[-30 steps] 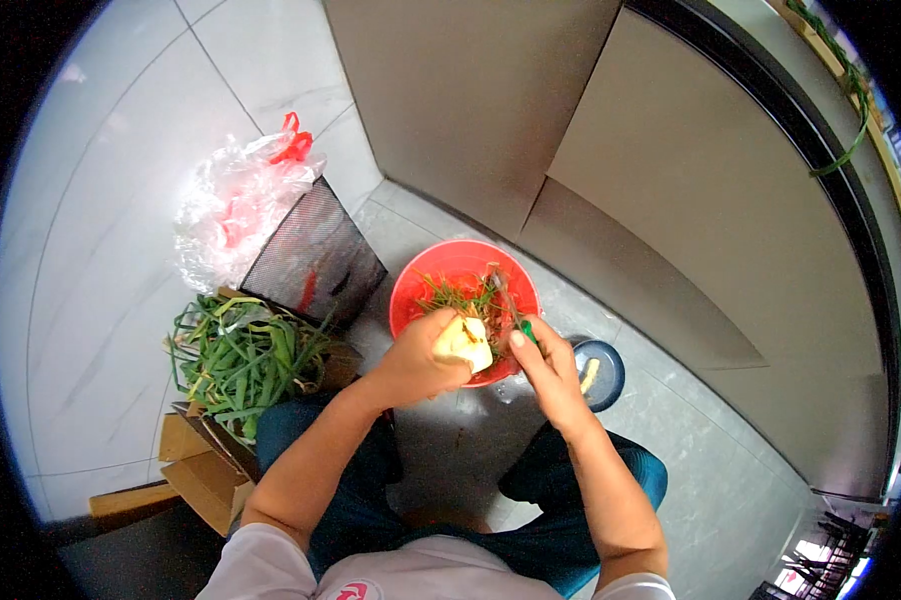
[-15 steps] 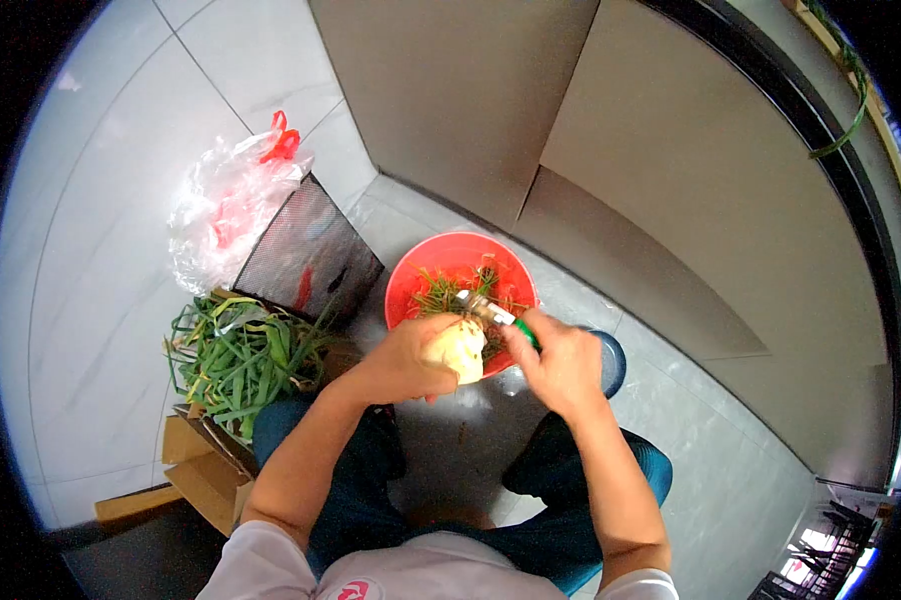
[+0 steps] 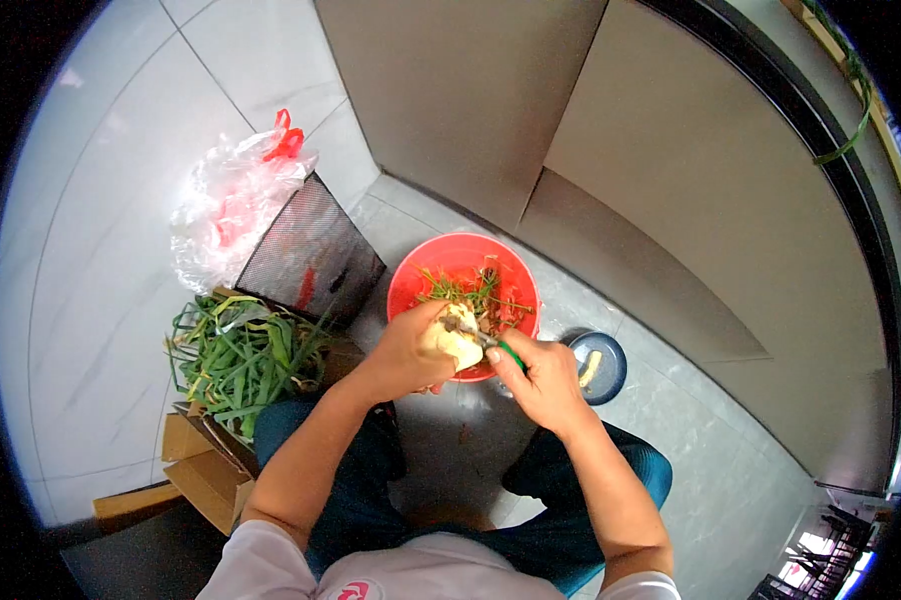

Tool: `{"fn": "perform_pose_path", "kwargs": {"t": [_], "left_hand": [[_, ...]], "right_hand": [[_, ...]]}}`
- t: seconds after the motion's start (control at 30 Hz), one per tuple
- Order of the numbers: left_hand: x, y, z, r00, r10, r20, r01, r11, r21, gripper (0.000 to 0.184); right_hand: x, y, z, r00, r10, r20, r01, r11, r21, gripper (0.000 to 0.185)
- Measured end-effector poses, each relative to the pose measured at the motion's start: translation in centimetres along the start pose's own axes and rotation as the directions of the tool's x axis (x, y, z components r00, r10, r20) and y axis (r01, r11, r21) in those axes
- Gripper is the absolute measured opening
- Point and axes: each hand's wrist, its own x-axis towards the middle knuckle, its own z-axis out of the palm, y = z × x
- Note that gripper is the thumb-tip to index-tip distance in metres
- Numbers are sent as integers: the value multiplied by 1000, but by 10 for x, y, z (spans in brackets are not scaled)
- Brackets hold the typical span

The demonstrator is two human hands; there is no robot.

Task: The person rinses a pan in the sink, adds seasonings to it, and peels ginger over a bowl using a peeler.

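My left hand (image 3: pixel 408 350) is closed round a pale yellow, partly peeled root (image 3: pixel 453 348) that looks like ginger, with brown patches still on it. In my right hand (image 3: pixel 546 378) is a peeler (image 3: pixel 511 353) with a green handle, its metal head against the root's right side. Both hands are over the near rim of a red basin (image 3: pixel 411 262). Inside the basin lie green stalks and brown scraps (image 3: pixel 491 295). Right of my right hand, a dark blue bowl (image 3: pixel 614 383) on the floor holds a pale yellow piece (image 3: pixel 591 368).
A black mesh bin (image 3: pixel 316 250) lined with a clear plastic bag (image 3: pixel 226 205) stands left of the basin. Green leafy stalks (image 3: pixel 246 355) lie in a heap by a cardboard box (image 3: pixel 196 470). Grey-brown cabinet panels (image 3: pixel 671 190) rise beyond the basin.
The peeler has moved left and down, onto the root. My right hand has shifted slightly left and down, uncovering the blue bowl and the piece in it.
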Motion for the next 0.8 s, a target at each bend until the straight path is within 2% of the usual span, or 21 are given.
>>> {"fn": "perform_pose_path", "kwargs": {"t": [0.07,0.1,0.13,0.2,0.23,0.27,0.33,0.37,0.4,0.43,0.47,0.5,0.53,0.6,0.67,0.73,0.8], "left_hand": [[-1,2,1,1000,-11,21,12,999,-38,44],[-1,3,2,999,-22,40,25,997,-79,44],[2,2,2,999,-15,45,19,997,-79,44],[6,-5,3,1000,-21,-7,22,997,70,45],[5,-5,3,1000,-23,-12,24,997,70,45],[4,-4,5,999,6,-33,-3,995,100,43],[4,-2,6,998,36,-51,-29,991,128,41],[3,-1,5,998,40,-41,-34,989,147,38],[3,-1,4,999,45,-30,-39,985,166,36],[4,-4,4,999,45,-31,-39,985,166,36],[7,-10,5,989,142,-34,-133,971,198,33],[9,-14,5,971,237,-33,-223,948,229,31],[9,-14,5,971,235,-32,-222,948,227,31],[7,-15,4,975,223,-6,-204,902,381,30],[7,-14,7,975,222,-5,-204,907,368,31],[8,-11,8,973,228,-32,-203,915,349,32],[7,-10,7,971,232,-59,-196,910,366,32]], "right_hand": [[5,3,-1,970,203,-135,-227,953,-201,35],[7,4,-4,945,290,-153,-311,940,-142,37],[6,9,-3,944,288,-160,-311,939,-147,37],[5,21,5,939,326,-109,-294,927,234,38],[3,23,9,946,321,-34,-282,874,394,39],[1,23,11,946,323,-33,-284,873,397,39],[-2,9,6,983,183,-23,-167,936,309,38],[-1,-1,-2,986,162,46,-167,975,145,36],[-1,-2,-2,986,161,46,-166,975,146,36],[-1,-3,-2,995,88,38,-89,996,28,35],[-1,-4,-1,999,15,38,-11,996,-92,33],[0,-5,-2,1000,4,-10,-5,993,-119,34],[2,-4,-4,1000,6,-9,-8,993,-119,34],[8,-2,-9,967,239,-84,-253,891,-376,35],[8,5,-11,947,296,-125,-321,858,-401,40],[9,5,-13,916,397,-56,-401,906,-137,46],[7,6,-6,906,419,-55,-422,903,-81,51]]}}
